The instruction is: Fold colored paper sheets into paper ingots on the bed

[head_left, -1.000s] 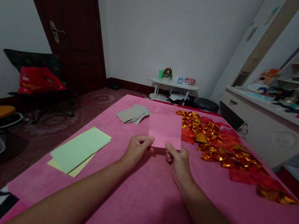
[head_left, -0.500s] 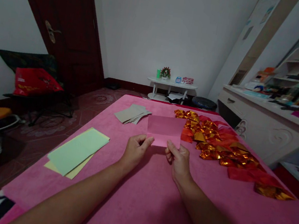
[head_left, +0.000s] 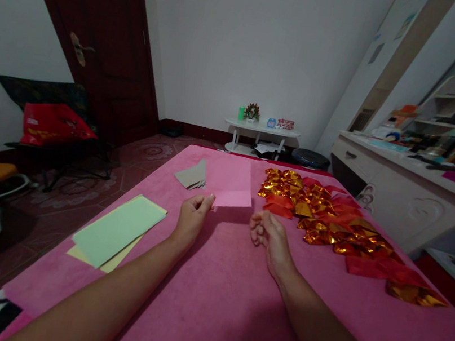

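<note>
My left hand (head_left: 191, 221) pinches the near left corner of a pink paper sheet (head_left: 229, 182) and holds it just above the pink tablecloth (head_left: 216, 300). My right hand (head_left: 268, 239) rests a little to the right of the sheet, apart from it, its fingers loosely curled with nothing in them. A small fan of grey paper sheets (head_left: 192, 176) lies just behind the pink sheet on its left side. Pale green and yellow sheets (head_left: 116, 229) lie stacked to the left of my left forearm.
A long heap of gold and red foil pieces (head_left: 331, 223) runs along the right side of the table. A white cabinet (head_left: 403, 197) stands to the right, a small white table (head_left: 262, 128) by the far wall, and a dark chair with a red bag (head_left: 53, 123) at left.
My right hand has let go of the pink sheet and drawn back. My left hand has carried the sheet to the left and away, over the grey sheets.
</note>
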`<state>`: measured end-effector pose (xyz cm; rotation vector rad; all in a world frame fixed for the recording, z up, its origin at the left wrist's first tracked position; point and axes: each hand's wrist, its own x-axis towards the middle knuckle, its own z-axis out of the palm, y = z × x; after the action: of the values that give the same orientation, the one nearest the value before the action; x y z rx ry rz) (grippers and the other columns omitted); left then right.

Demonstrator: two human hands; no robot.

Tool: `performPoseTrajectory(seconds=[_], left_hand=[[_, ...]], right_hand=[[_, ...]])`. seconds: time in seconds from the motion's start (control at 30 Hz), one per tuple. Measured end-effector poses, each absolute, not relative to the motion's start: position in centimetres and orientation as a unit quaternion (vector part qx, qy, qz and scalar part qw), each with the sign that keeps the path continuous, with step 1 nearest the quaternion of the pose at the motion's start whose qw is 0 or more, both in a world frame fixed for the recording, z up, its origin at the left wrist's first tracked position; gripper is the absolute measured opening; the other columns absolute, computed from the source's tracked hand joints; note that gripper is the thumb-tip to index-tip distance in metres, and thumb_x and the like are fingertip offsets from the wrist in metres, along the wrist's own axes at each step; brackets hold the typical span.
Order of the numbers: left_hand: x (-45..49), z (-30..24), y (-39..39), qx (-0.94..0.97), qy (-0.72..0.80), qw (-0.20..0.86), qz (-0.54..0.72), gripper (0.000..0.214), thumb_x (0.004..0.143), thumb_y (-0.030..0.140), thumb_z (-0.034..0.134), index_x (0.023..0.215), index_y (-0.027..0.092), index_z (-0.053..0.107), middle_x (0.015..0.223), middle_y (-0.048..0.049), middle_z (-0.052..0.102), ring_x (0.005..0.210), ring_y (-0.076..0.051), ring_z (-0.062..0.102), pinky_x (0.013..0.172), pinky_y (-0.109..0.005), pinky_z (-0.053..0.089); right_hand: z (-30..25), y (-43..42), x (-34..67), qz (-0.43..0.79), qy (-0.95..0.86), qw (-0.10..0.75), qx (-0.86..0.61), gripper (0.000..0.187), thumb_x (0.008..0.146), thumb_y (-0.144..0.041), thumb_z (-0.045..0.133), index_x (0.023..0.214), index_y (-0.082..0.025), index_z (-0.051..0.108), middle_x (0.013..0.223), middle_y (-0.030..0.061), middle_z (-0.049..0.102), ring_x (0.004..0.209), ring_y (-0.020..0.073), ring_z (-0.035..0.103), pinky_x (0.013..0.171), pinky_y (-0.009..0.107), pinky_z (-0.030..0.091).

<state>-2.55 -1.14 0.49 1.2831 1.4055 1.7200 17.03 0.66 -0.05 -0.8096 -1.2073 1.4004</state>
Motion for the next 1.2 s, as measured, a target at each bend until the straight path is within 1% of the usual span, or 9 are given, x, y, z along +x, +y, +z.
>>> performPoseTrajectory(seconds=[0.1,0.2,0.37,0.47,0.57,0.77,0.93,1.1,1.2], left_hand=[[-1.0,0.6,-1.7,0.524,0.504,0.302,0.616,0.042,0.079,0.045,0.058,0.052,0.015,0.047,0.050,0.0049,0.036,0.048,-0.008,0.031,0.047,-0.021,0.023],[-0.3,0.7,-1.9,0.547,0.488,0.317,0.602,0.042,0.079,0.044,0.059,0.051,0.015,0.047,0.050,0.0052,0.035,0.049,-0.007,0.031,0.048,-0.021,0.024],[-0.7,1.0,-2.0,0.474,0.493,0.309,0.660,0.045,0.079,0.049,0.059,0.052,0.015,0.045,0.049,0.0057,0.036,0.047,-0.006,0.031,0.045,-0.020,0.024],[0.5,1.4,-2.8,0.472,0.442,0.390,0.655,0.043,0.075,0.054,0.062,0.059,0.016,0.050,0.049,0.0049,0.045,0.044,-0.007,0.038,0.044,-0.019,0.031],[2.4,1.6,-3.6,0.547,0.383,0.497,0.554,0.044,0.073,0.053,0.065,0.055,0.014,0.056,0.051,-0.0026,0.057,0.046,-0.012,0.053,0.049,-0.024,0.044],[3.2,1.8,-3.8,0.536,0.415,0.442,0.587,0.048,0.083,0.049,0.053,0.049,0.015,0.053,0.044,-0.0024,0.054,0.044,-0.014,0.054,0.048,-0.025,0.044],[0.9,1.5,-2.8,0.482,0.474,0.347,0.650,0.035,0.079,0.045,0.060,0.064,0.013,0.059,0.060,-0.0016,0.060,0.056,-0.013,0.054,0.054,-0.023,0.042],[-0.5,1.1,-2.0,0.497,0.485,0.330,0.640,0.040,0.081,0.046,0.057,0.059,0.014,0.051,0.055,0.0025,0.048,0.051,-0.009,0.042,0.049,-0.021,0.032],[-0.6,1.1,-2.0,0.521,0.462,0.366,0.617,0.038,0.081,0.044,0.057,0.060,0.013,0.052,0.056,0.0030,0.045,0.051,-0.008,0.039,0.049,-0.021,0.029]], right_hand=[[-0.2,0.2,16.2,0.573,-0.542,0.502,-0.354,0.036,0.076,-0.052,0.064,0.074,-0.016,0.060,0.061,-0.0007,0.059,0.046,0.0081,0.047,0.043,0.021,0.033],[-0.5,0.0,16.0,0.564,-0.527,0.505,-0.387,0.036,0.075,-0.048,0.065,0.064,-0.014,0.061,0.049,-0.0026,0.053,0.040,0.0065,0.041,0.040,0.020,0.027],[-0.5,-0.4,15.8,0.589,-0.514,0.504,-0.367,0.037,0.078,-0.048,0.061,0.064,-0.014,0.064,0.048,-0.0023,0.052,0.040,0.0065,0.040,0.040,0.020,0.025],[-0.5,-0.8,15.1,0.579,-0.511,0.522,-0.362,0.039,0.080,-0.051,0.058,0.065,-0.015,0.061,0.049,-0.0032,0.051,0.041,0.0069,0.039,0.041,0.020,0.026],[-0.9,-1.3,14.4,0.557,-0.543,0.515,-0.361,0.044,0.082,-0.053,0.054,0.059,-0.016,0.056,0.047,-0.0035,0.048,0.041,0.0077,0.038,0.042,0.021,0.026],[-0.7,-2.2,14.2,0.568,-0.577,0.464,-0.359,0.045,0.084,-0.053,0.051,0.058,-0.017,0.056,0.045,-0.0043,0.044,0.041,0.0075,0.034,0.041,0.022,0.023],[-0.2,-2.2,14.5,0.558,-0.579,0.465,-0.370,0.041,0.083,-0.048,0.055,0.057,-0.016,0.058,0.044,-0.0041,0.044,0.041,0.0070,0.035,0.042,0.021,0.022],[-0.3,-2.0,14.7,0.565,-0.581,0.452,-0.372,0.041,0.081,-0.046,0.056,0.054,-0.016,0.058,0.042,-0.0041,0.044,0.039,0.0068,0.036,0.041,0.021,0.023],[-0.4,-1.8,15.0,0.578,-0.570,0.441,-0.384,0.037,0.077,-0.045,0.060,0.054,-0.016,0.057,0.042,-0.0038,0.046,0.038,0.0070,0.036,0.040,0.021,0.024]])
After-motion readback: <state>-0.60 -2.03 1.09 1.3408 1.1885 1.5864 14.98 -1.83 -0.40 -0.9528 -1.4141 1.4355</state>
